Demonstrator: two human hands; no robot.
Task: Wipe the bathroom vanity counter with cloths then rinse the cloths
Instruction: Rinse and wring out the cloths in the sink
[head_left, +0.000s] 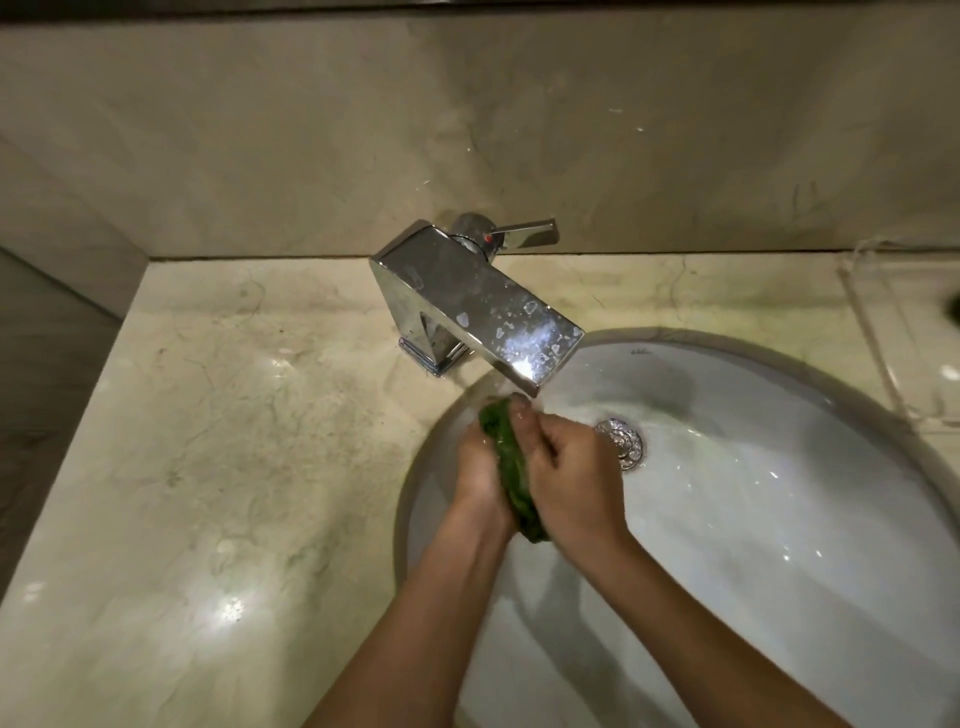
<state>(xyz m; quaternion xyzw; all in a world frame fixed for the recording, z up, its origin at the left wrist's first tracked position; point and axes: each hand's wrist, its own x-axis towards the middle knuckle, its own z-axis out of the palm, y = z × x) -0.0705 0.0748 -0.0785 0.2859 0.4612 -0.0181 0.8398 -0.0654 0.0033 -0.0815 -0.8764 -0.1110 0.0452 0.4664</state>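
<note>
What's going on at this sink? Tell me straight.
A person is rinsing a green cloth over the sink basin, just under the faucet spout. The left grip and right grip are both curled round it, squeezing it between them. Water seems to be running, though that part is blurred.
</note>
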